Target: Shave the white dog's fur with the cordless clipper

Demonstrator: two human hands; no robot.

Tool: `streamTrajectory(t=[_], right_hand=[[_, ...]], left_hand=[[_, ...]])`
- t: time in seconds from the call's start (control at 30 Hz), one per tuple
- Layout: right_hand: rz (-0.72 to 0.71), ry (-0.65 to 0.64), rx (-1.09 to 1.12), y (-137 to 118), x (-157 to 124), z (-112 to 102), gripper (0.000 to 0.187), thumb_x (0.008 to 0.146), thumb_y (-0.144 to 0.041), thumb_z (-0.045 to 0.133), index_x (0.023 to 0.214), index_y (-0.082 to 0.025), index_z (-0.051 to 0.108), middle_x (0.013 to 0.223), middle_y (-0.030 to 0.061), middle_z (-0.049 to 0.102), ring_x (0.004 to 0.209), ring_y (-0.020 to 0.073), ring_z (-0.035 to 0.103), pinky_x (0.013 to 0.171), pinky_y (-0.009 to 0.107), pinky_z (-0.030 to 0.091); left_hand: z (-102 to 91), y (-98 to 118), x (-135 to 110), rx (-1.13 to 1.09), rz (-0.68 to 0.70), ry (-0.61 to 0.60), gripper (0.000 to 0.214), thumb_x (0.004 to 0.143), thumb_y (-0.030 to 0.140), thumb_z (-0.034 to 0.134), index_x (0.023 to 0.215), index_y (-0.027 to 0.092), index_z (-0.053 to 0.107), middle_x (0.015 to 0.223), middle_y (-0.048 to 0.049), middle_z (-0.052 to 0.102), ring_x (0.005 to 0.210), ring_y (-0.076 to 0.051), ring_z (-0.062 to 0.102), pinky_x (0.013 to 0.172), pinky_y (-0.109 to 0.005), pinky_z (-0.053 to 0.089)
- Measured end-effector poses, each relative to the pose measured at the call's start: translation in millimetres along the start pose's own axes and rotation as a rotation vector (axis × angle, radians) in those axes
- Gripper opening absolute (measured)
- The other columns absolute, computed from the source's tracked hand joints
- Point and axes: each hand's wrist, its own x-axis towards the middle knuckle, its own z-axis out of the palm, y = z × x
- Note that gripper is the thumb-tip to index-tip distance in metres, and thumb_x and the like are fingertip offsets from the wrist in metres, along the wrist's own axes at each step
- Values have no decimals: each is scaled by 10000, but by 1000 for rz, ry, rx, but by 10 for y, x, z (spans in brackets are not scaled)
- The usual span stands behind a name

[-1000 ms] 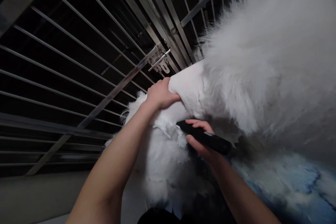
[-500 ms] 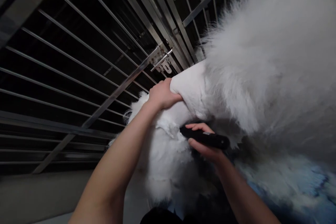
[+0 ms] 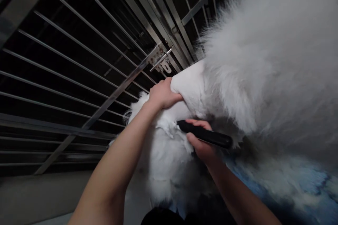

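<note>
A large white dog with long fluffy fur fills the right side; its head is hidden. A stretch of its body, close-cropped and smooth, runs between the long fur and my left hand. That hand is wrapped over the cropped part, thumb toward me, its other fingers partly hidden on the far side. In my right hand is a black hair clipper, gripped along its body. The clipper's head touches a ragged flap of loosened white fur below my left hand. Longer fur hangs beneath it.
A metal barred cage stands close along the left and back, with a sliding bolt latch just beyond my left hand. Pale clumps of fur lie over a blue surface at the lower right.
The clipper has moved slightly left and up against the fur, and has rolled so its light label no longer shows. My left hand stays in place.
</note>
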Motion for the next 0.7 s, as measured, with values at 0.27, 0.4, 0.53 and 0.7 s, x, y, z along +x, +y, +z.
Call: streamTrajectory(t=[0.27,0.4,0.53,0.7], right_hand=[[21,34,43,-45,32,0,321,782,-309,739,997,-279,502,1176,84,727,1084,256,716,975,506,565],[118,-133,-37,-26,28,47,286,744,-294,754,940,-267,547,1116,59,742,1028,246,731,912,442,601],[5,45,8,10,26,66,294,804,-322,720,1017,-282,521,1119,53,724,1016,238,725,936,468,597],[28,-65,70,26,8,147,342,790,-359,761,1008,-279,510,1144,60,715,1032,241,726,926,436,611]], left_hand=[[11,13,-7,25,-5,-5,784,685,740,599,1286,239,563,1254,-127,674,1122,-375,640,891,-463,530],[11,19,-16,38,-2,-11,793,685,735,601,1295,231,553,1265,-134,664,1121,-375,640,893,-462,530],[-8,45,-13,47,-5,-30,789,695,727,594,1295,218,549,1272,-142,657,1138,-379,634,899,-459,528],[-44,83,-6,85,8,-48,811,682,737,596,1286,198,546,1250,-157,661,1122,-381,643,896,-449,525]])
